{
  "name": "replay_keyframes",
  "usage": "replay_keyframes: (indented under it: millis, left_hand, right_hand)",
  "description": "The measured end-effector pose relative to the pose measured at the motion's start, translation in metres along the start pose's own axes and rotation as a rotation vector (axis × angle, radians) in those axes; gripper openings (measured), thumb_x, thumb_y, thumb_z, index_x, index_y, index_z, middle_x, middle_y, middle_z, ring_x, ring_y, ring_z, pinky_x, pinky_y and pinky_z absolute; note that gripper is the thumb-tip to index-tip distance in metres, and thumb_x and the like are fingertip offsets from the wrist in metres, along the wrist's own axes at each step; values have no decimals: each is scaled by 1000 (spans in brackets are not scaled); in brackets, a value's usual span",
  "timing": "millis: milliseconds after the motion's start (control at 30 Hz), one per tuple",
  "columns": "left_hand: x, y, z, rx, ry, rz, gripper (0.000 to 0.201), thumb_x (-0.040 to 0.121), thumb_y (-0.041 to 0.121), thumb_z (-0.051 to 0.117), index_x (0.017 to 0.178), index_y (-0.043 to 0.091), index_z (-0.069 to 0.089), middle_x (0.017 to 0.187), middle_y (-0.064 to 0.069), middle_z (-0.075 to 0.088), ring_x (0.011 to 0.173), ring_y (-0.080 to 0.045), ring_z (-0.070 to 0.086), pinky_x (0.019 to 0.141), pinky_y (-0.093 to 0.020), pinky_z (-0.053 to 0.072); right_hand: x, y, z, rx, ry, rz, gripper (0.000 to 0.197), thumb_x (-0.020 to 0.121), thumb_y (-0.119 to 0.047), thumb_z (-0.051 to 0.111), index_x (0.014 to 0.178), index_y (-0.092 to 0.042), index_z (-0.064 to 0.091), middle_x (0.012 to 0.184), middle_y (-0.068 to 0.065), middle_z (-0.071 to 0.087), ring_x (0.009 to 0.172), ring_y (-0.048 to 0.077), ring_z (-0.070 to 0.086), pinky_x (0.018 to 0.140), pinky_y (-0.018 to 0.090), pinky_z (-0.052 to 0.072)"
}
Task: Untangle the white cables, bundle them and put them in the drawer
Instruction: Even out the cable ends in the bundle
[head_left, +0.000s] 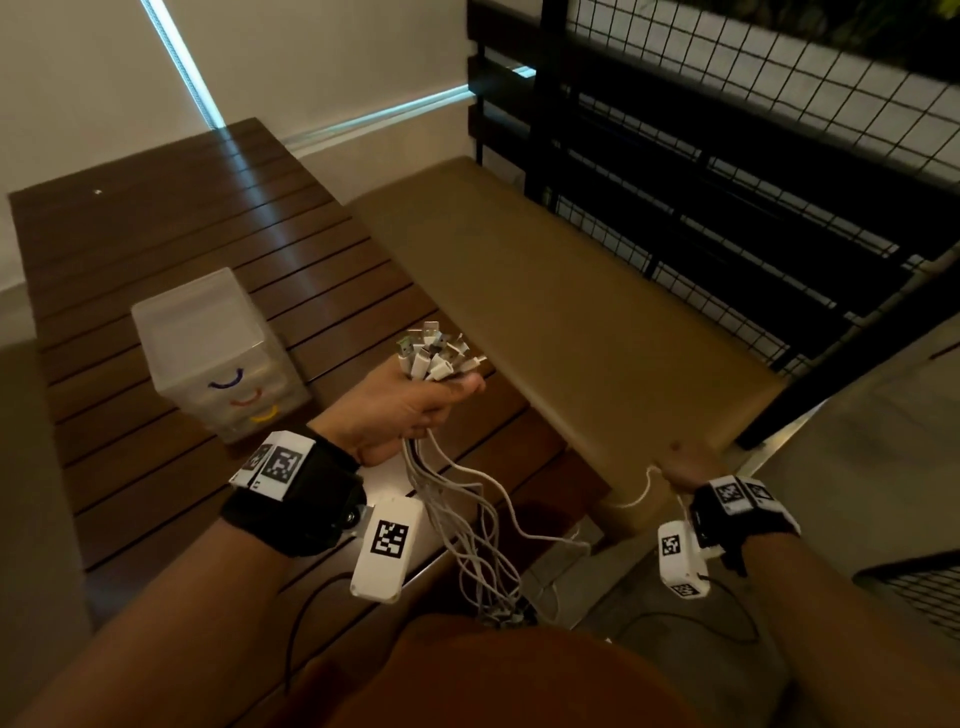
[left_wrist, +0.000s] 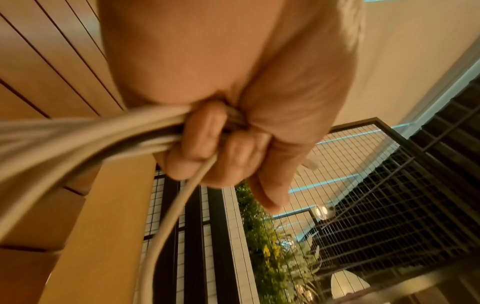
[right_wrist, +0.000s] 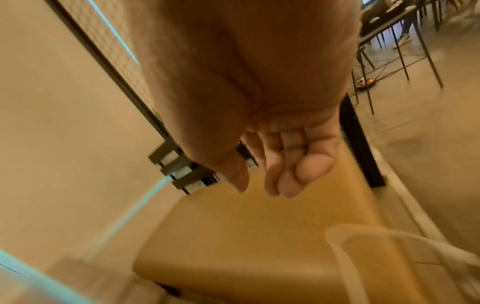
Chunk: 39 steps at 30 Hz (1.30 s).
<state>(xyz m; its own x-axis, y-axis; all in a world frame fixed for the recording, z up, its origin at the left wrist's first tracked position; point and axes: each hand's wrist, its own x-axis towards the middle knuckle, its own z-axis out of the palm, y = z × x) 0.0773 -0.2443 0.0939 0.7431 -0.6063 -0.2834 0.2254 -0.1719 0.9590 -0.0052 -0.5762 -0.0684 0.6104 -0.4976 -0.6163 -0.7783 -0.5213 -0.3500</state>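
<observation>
Centre of the head view: left hand (head_left: 402, 410) clenched round white cables (head_left: 467, 499), plugs fanned above the fist. Lower right, right hand (head_left: 685, 465) by one strand (grasp unclear); wrist view shows fingers (right_wrist: 288, 172) loosely curled. Drawer unit (head_left: 218, 353) mid-left.

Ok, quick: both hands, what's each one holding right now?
Left hand: gripping the bunch of white cables just below the plugs.
Right hand: fingers loosely curled, nothing gripped; one cable loop beside it.

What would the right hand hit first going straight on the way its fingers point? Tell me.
Probably the tan padded bench: the right hand hovers at its near end, fingers loosely curled and empty, aimed along the cushion. Depth is unclear; a blurred white cable lies beside that line.
</observation>
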Motion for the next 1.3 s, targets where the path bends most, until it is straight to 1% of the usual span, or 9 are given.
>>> replay_keyframes:
  millis: [133,300,433,633,733,900,1000,1200,1300]
  left_hand:
    - [17,-3,25,23,-122,0,11,94,3,52,94,6,62,55,10,54,46,-3,36,41,-13,25]
    - [36,-4,63,12,-99,8,18,92,3,57,96,18,66,85,9,71,83,-9,59,72,-24,45]
    - [38,4,78,-29,-100,41,18,87,-6,54,96,9,59,82,-13,58,75,-27,47,65,-33,42]
    - [36,6,85,93,27,54,21,95,1,47,83,18,47,73,-2,46,65,-12,45,53,-16,45]
    - [36,9,96,286,117,211,36,99,0,41,78,30,39,76,10,45,69,0,46,58,-5,42]
    - [29,20,98,261,-10,142,21,98,3,44,81,13,50,71,-8,47,66,-17,46,56,-16,40]
    - [24,28,99,217,-45,167,21,96,-1,47,81,12,53,74,-15,52,69,-22,49,56,-25,45]
    - [24,28,110,147,-143,126,26,90,-7,46,67,5,45,53,5,40,48,-9,31,47,-26,26]
    - [23,34,118,-66,-67,63,34,94,3,51,65,19,47,46,10,37,42,-6,27,47,-24,19]
  right_hand:
    - [-51,-44,-26,387,5,-322,29,100,-27,50,116,-7,62,91,8,64,74,16,57,63,26,45]
    - [-132,-127,-52,545,-62,-811,34,101,-41,37,124,-28,58,113,-5,64,107,8,60,89,28,52]
    - [-159,-159,-49,343,-56,-951,34,101,-38,41,117,-21,66,111,-9,67,101,-1,60,88,18,48]
    - [-169,-163,-43,129,167,-996,42,101,-37,37,100,-7,67,100,8,70,90,21,64,83,45,52]
    - [-180,-160,-46,150,210,-1027,36,102,-35,37,109,-12,64,101,2,69,90,14,63,82,33,52]
    - [-181,-153,-53,155,246,-980,44,102,-44,33,78,-19,59,74,-4,62,66,11,57,69,39,50]
    - [-185,-145,-51,153,279,-935,53,102,-45,28,96,-11,68,93,6,71,86,21,66,81,44,52]
    - [-193,-129,-69,358,40,-896,59,101,-52,17,115,-25,67,113,-12,64,96,-6,58,84,19,44]
    - [-184,-121,-70,818,-184,-827,68,97,-61,9,126,-29,61,119,-6,67,107,8,64,97,31,47]
